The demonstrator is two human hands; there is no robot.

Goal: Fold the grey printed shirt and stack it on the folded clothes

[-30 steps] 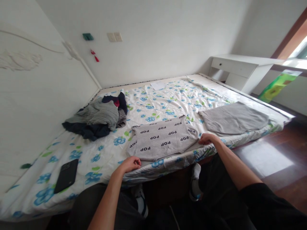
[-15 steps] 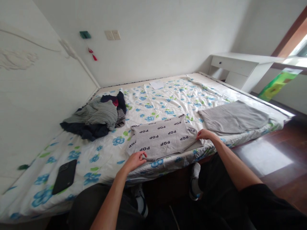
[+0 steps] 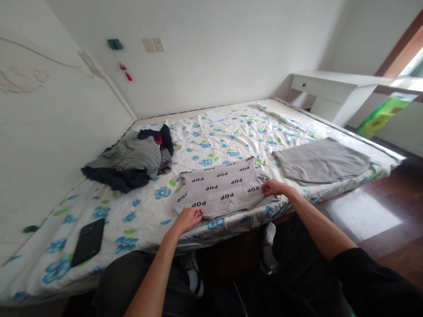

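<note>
Right along the near edge of the bed (image 3: 313, 125), about midway, a light gray shirt (image 3: 220, 191) printed with "POP" lies spread flat on the flowered sheet (image 3: 238, 141), and 2 bare hands are at it. The left hand (image 3: 187, 219) sits at the shirt's near left corner, with its fingers curled in; whether cloth is caught between them, I cannot tell. The right hand (image 3: 276, 188) has thumb and fingertips closed on the shirt's right side, gripping a bit of it. Just beyond that hand, toward the bed's near right corner, a plain gray garment (image 3: 320, 160) lies flat, apart from the shirt. On the left, a heap of clothes (image 3: 132, 154), gray knit over dark cloth, is piled near the headboard (image 3: 42, 145), and a black phone (image 3: 88, 242) lies near the bed's near left corner. A white paper (image 3: 216, 115) rests close to the far edge, below a wall with 2 switch plates (image 3: 153, 45) and a red tassel (image 3: 128, 75). A white desk (image 3: 327, 88) stands past the far right corner, with a green and yellow bag (image 3: 385, 115) beside it. The person's 2 knees are close against the near edge, the left knee (image 3: 124, 277) hiding part of it, with 2 shoes (image 3: 270, 235) on the dark floor below.
</note>
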